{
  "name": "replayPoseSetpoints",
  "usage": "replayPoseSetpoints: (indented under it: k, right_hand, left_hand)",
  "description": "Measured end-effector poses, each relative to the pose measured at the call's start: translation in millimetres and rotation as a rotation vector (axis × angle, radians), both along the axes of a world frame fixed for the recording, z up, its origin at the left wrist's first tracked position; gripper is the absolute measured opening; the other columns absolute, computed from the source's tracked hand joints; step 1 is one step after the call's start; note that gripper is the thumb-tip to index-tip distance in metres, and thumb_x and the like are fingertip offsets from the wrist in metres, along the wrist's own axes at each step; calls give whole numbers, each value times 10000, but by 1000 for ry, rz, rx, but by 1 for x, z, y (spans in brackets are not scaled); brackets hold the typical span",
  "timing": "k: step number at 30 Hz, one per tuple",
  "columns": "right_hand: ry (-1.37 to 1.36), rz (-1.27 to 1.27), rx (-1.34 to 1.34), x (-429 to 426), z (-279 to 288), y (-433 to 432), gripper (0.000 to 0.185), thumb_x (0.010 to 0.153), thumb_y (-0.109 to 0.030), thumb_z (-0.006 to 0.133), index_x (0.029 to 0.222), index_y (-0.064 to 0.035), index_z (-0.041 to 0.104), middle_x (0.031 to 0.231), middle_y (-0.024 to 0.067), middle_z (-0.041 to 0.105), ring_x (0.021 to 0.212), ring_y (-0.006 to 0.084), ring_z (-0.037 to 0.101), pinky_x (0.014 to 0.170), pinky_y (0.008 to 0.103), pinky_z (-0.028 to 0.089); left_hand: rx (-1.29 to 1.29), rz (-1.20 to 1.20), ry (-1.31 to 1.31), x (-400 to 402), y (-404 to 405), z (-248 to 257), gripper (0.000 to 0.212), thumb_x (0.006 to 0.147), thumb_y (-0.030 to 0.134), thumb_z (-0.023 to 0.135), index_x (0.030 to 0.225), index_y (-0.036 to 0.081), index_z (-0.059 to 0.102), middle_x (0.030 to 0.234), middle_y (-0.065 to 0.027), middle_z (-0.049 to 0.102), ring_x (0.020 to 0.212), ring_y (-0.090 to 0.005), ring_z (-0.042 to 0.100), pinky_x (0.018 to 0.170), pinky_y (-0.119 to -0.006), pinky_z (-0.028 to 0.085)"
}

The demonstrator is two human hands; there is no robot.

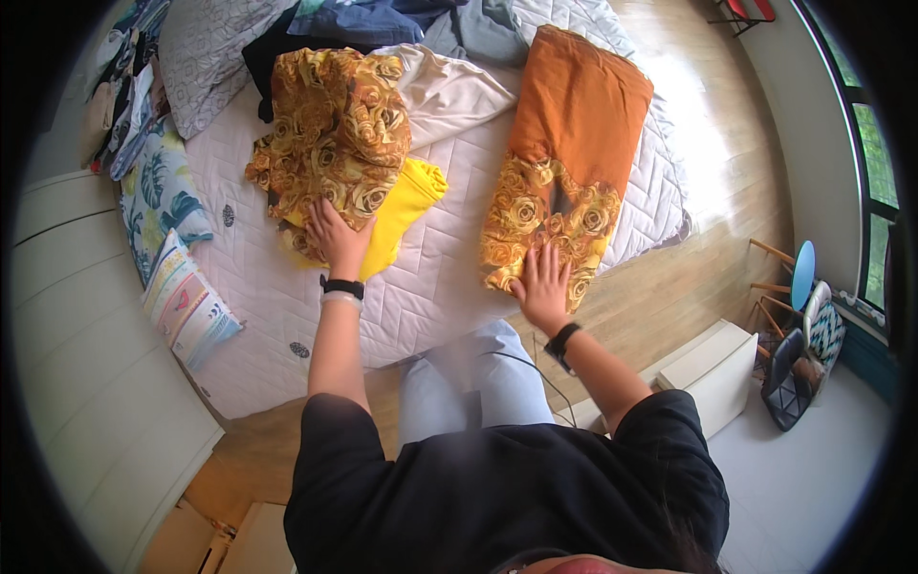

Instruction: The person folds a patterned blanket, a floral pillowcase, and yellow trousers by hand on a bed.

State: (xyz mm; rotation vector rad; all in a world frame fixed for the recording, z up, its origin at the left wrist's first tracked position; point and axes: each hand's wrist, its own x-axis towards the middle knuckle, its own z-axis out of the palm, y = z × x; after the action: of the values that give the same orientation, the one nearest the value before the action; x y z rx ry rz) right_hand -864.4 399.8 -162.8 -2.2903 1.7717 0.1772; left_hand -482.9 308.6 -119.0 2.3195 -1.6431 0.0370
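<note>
Flat on a rose-printed garment point(344, 122) rests my left hand point(337, 233), its fingers spread. That garment is bunched and rumpled. A bright yellow cloth point(405, 215) shows beneath it and on its right side. My right hand point(545, 287) lies with fingers apart on the lower end of a folded orange garment point(584, 100), whose near part carries the same rose print. Both cloths lie on a pale pink quilted bed cover point(459, 237). Neither hand grips anything.
Cream cloth point(459, 93), grey clothing point(480, 32) and blue clothing point(358, 21) lie at the bed's far side. Patterned pillows point(190, 301) line the left edge by a stack of clothes point(125, 100). A white cabinet point(706, 373) stands right of my legs, near chairs point(785, 380). A black cable point(549, 380) crosses there.
</note>
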Motion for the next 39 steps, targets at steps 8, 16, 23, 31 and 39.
replayPoseSetpoints:
  k: [8,16,23,31,39]
  right_hand:
    - [-8,98,23,33,16,40,984,788,-531,646,1484,5,201,1544,275,102,1441,434,54,1130,603,61]
    - [-1034,-259,702,153,143,19,920,852,-613,582,1476,-24,249,1531,229,211,1395,372,268,1104,541,257]
    - [-1750,-661,1472,260,183,72,380,886,-56,514,1249,56,504,1157,175,635,1021,292,633,938,405,503]
    - [-1566,-149,1136,276,207,95,500,753,129,576,1233,-6,541,1135,101,636,1030,233,622,924,352,496]
    - [-1492,179,1020,269,382,115,547,721,80,713,1239,-19,568,1128,53,624,1031,170,588,866,304,497]
  left_hand:
    - [-70,206,375,51,-1,20,319,826,149,619,1094,-21,592,1009,-251,654,921,-439,609,782,-459,487]
    - [-279,-259,572,73,135,225,268,729,32,681,990,25,621,880,-161,623,851,-372,615,706,-408,489]
    - [292,-619,549,56,277,259,330,771,138,626,1096,75,620,1080,-157,596,889,-372,625,753,-452,505]
    - [899,-628,924,160,330,258,471,894,313,658,1236,1,575,1098,-153,670,981,-254,643,864,-351,490]
    - [-156,-217,1229,266,303,277,1010,756,161,786,1503,30,120,1530,-130,248,1417,-248,235,1092,-422,322]
